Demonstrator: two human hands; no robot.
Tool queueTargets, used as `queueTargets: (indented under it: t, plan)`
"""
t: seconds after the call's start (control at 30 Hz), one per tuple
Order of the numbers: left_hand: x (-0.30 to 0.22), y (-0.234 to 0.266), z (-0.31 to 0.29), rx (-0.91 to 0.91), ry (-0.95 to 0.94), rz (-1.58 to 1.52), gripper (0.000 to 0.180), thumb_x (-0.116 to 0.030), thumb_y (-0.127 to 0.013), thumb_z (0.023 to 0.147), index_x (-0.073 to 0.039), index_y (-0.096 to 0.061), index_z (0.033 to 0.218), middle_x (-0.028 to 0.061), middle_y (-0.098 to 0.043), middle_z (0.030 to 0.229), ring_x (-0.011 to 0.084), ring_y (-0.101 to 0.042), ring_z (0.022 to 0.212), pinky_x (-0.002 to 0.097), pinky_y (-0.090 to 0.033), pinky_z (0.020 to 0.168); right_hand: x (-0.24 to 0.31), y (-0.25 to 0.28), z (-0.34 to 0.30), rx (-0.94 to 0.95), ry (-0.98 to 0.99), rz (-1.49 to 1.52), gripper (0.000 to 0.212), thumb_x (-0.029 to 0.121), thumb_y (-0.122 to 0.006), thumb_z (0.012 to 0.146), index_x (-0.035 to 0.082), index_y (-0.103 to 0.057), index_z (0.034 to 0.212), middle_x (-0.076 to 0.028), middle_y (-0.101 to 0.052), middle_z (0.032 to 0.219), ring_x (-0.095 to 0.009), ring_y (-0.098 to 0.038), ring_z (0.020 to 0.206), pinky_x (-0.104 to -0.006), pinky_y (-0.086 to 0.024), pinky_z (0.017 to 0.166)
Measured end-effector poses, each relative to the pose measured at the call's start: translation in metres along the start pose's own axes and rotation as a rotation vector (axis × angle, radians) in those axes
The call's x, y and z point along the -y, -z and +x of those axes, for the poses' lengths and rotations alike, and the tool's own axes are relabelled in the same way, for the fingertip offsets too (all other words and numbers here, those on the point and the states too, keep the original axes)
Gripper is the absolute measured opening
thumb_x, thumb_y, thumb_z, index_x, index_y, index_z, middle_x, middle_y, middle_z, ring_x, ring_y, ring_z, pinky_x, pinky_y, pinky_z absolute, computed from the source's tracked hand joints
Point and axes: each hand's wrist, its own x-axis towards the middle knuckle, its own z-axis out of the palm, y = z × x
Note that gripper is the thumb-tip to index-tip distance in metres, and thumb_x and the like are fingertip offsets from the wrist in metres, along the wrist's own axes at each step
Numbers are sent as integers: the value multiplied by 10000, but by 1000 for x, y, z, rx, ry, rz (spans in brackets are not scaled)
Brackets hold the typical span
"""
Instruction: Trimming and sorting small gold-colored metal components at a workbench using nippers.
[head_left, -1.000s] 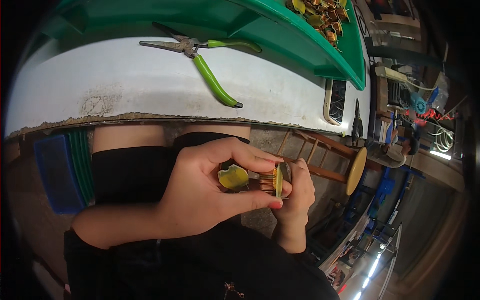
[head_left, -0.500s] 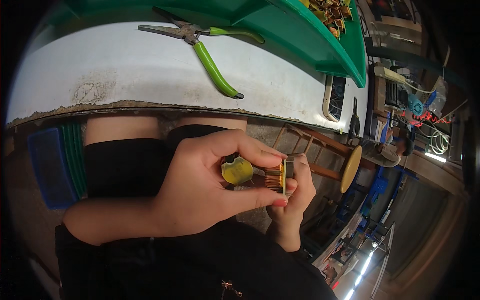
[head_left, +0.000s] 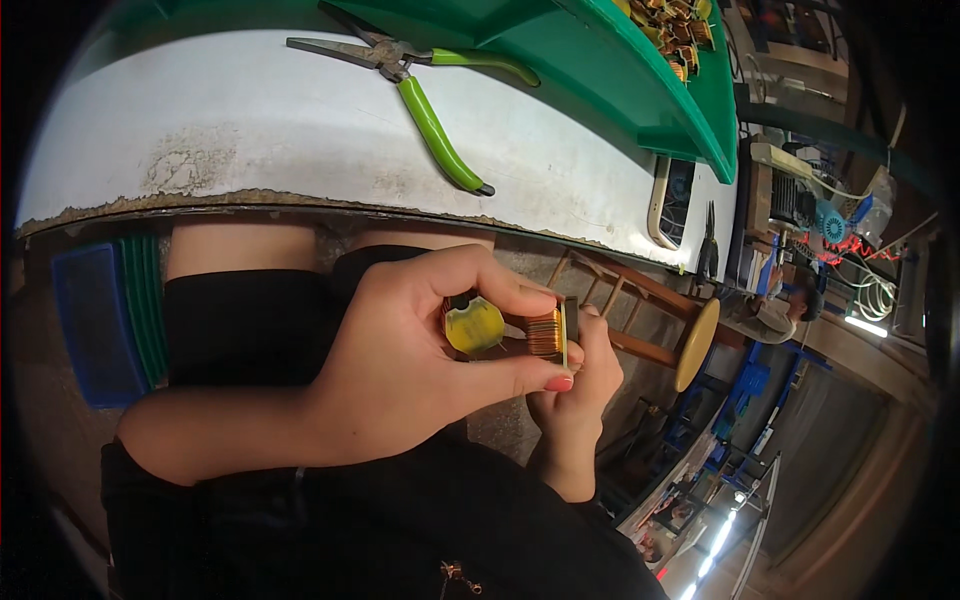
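Observation:
My left hand (head_left: 400, 375) grips a small bobbin (head_left: 505, 330) with yellow end plates and a band of copper wire wound on its core, thumb below and fingers above. My right hand (head_left: 580, 390) sits behind it, fingers against the bobbin's right end plate. Both hands are held over my lap, below the edge of the white worktable (head_left: 250, 130). Whether the right hand pinches the wire is hidden.
Green-handled pliers (head_left: 420, 85) lie on the table. A green tray (head_left: 620, 75) with several copper-wound parts stands at the back right. A phone (head_left: 675, 200) lies near the table's right end. A wooden stool (head_left: 680, 340) and blue crates (head_left: 95, 320) stand on the floor.
The hands and bobbin have stayed together in my lap; the view has shifted slightly, and the bobbin has turned a little in my fingers.

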Motion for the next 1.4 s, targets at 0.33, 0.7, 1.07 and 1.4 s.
queueTargets:
  t: [0.33,0.7,1.07,1.4]
  plan:
    - [-2,-1,-3,-20,9,-67,443,115,-764,584,-2,-535,944,126,-591,997,193,-606,875,266,-500,786,3,12,-9,-14,-181,733,358,328,-428,934,-14,-508,863,-117,-513,766,-230,-469,674,-319,-409,645]
    - [0,1,-2,7,-21,-11,451,117,-767,575,-12,-534,939,106,-580,948,188,-600,857,290,-499,819,2,14,-11,99,-47,501,369,336,-424,935,-18,-519,895,-130,-533,821,-242,-476,702,-314,-415,657]
    - [1,2,0,8,-62,-5,445,109,-775,561,-20,-539,917,112,-575,930,218,-604,882,332,-493,843,0,12,-8,75,8,465,375,341,-429,933,-18,-522,882,-130,-532,809,-243,-469,686,-314,-414,641]
    - [2,4,1,24,-122,-13,410,99,-768,587,-13,-538,907,123,-570,933,247,-610,908,334,-502,829,-5,9,-3,51,112,355,408,380,-435,928,-11,-521,851,-111,-520,738,-223,-442,606,-308,-402,567]
